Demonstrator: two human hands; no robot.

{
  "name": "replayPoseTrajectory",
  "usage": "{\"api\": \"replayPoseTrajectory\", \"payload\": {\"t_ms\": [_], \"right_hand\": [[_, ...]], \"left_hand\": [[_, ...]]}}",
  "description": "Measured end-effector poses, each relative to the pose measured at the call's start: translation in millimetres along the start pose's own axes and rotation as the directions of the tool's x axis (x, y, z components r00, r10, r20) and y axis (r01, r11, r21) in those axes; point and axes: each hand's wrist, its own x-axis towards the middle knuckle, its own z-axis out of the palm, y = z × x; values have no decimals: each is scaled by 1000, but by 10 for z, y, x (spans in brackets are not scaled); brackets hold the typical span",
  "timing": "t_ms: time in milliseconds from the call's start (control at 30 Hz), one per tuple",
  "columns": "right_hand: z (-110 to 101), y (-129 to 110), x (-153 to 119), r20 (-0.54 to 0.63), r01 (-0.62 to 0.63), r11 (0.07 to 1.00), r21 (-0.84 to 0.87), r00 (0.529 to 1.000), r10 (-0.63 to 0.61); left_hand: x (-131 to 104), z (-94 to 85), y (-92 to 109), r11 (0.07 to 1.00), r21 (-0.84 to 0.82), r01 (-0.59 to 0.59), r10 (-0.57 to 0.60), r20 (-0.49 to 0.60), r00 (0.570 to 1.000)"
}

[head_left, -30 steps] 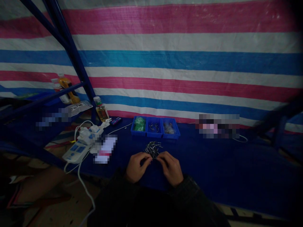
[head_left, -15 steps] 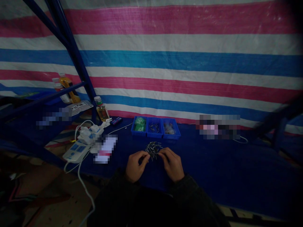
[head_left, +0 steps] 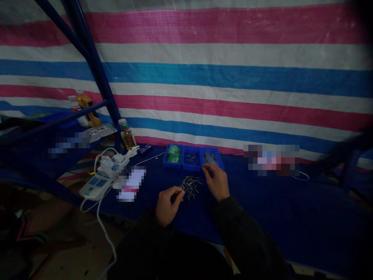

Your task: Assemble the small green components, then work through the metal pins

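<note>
Right hand (head_left: 217, 182) has shifted from the metal rods (head_left: 190, 187) piled on the blue table (head_left: 262, 217) up to the rightmost bin (head_left: 220, 157), can't tell if its fingers meet; left hand (head_left: 168, 204) looks pinched, thumb to index, beside the pile.

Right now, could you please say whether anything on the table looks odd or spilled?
One spot looks untidy: the white plastic power strip at the left end of the blue table, crowded with white plugs, a white cable hanging past the edge. The slender dark pieces lie loose beside the left hand but heaped, so likely not spilled.
</note>
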Motion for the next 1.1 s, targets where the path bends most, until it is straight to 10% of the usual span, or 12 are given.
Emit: {"api": "replayPoseTrajectory", "payload": {"t_ms": [333,833,1100], "right_hand": [[112,249,-495,103,94,985,-144,991,-79],[-40,-159,-661,-6,70,982,177,998,-70],[1,-387,-823,60,206,946,249,972,-227]], "left_hand": [[10,-8,-10,1000,16,-4,4,18,1000],[8,13,-55,999,-42,-31,29,-33,999],[-1,25,-52,999,-31,-22,26,145,989]]}}
